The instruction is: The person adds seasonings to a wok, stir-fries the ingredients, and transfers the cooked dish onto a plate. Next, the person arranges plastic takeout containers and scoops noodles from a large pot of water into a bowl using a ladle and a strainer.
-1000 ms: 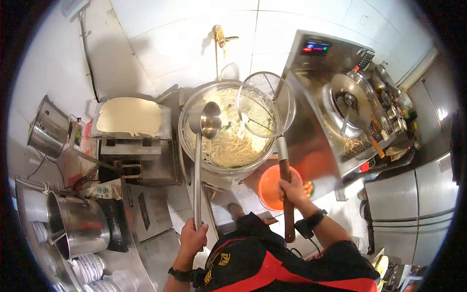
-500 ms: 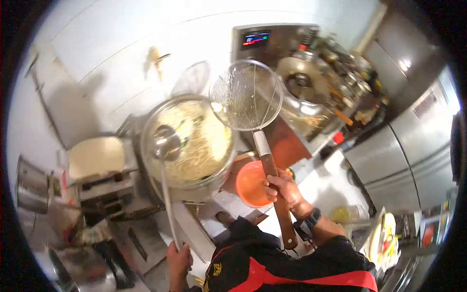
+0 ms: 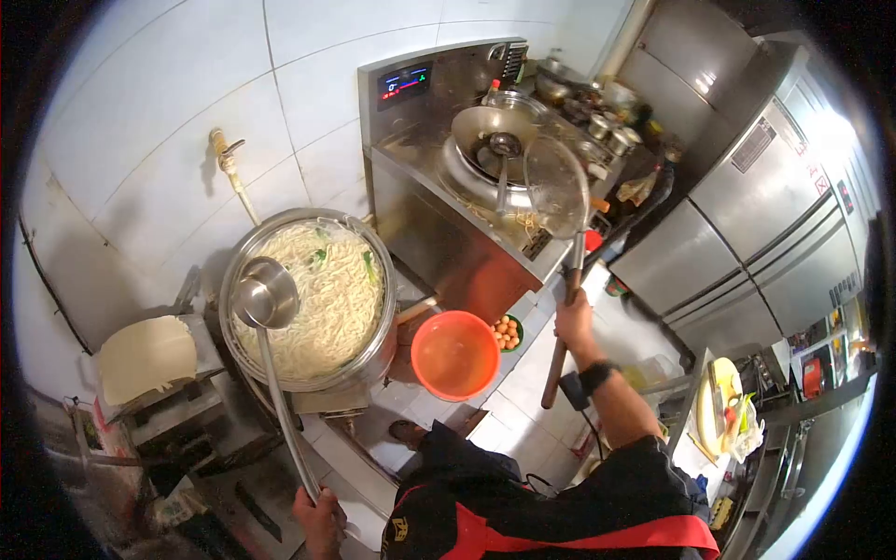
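far tiles (image 3: 140,103) are backing the pot (image 3: 375,359); left hand (image 3: 320,521) is gripping a ladle (image 3: 266,292), right hand (image 3: 573,319) a strainer (image 3: 557,191), both probably feeling top-heavy, best held by handles (image 3: 554,373).

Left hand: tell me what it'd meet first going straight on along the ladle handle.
Following the ladle, the left hand would probably meet the near side of the noodle pot first. Its height against the rim is unclear, so it might pass above.
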`<state>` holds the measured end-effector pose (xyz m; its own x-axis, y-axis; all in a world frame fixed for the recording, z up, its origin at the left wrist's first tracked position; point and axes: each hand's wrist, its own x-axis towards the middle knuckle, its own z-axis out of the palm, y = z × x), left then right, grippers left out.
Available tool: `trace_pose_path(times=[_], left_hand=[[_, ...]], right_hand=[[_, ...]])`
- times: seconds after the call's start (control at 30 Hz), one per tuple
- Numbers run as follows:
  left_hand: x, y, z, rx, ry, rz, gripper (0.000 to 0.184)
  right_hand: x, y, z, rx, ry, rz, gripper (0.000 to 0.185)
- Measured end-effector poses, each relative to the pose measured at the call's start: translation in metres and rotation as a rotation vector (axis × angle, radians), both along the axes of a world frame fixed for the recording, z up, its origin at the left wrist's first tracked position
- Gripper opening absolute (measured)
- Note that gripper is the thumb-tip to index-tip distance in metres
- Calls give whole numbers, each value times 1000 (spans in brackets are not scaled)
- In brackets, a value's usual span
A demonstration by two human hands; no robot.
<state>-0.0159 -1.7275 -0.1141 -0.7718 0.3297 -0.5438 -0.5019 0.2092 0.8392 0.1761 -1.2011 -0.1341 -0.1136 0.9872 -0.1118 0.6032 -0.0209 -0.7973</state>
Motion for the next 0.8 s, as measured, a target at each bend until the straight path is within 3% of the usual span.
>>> trace_pose_path(times=[0.07, 0.13, 0.2, 0.23, 0.3, 0.33, 0.37, 0.4, 0.47, 0.53, 0.6, 0.73, 0.8], left_hand=[[2, -2, 8, -1, 0, -1, 16], [1, -4, 11, -42, -16, 3, 14], [5, -8, 15, -31, 6, 9, 13], [8, -12, 17, -23, 28, 14, 13], [13, -4, 35, -33, 37, 15, 12], [15, -6, 47, -41, 51, 16, 12], [16, -11, 45, -100, 49, 33, 13], [15, -17, 37, -156, 42, 53, 15], [18, -24, 39, -125, 59, 101, 15], [14, -25, 44, -52, 88, 114, 16], [18, -30, 51, -152, 135, 83, 17], [33, -42, 52, -112, 110, 164, 16], [40, -42, 55, -166, 105, 187, 15]], right_hand=[[-1, -4, -17, 458, -272, 33, 35], [-3, -5, -23, 306, -215, -21, 38], [-7, -13, -23, 197, 29, -64, 37], [-10, -18, -34, 391, 133, -18, 21], [-9, -36, -37, 390, 253, 91, 19], [-20, -53, -32, 385, 380, 195, 18], [-44, -86, 3, 219, 613, 238, 15], [-41, -78, -21, 278, 444, 395, 12], [-60, -111, 11, -156, 397, 572, 12], [-76, -130, 12, -228, 349, 657, 16], [-94, -142, 36, -499, 176, 711, 20], [-109, -134, 3, -238, -145, 1077, 25], [-117, -133, -10, 169, -159, 1378, 26]])
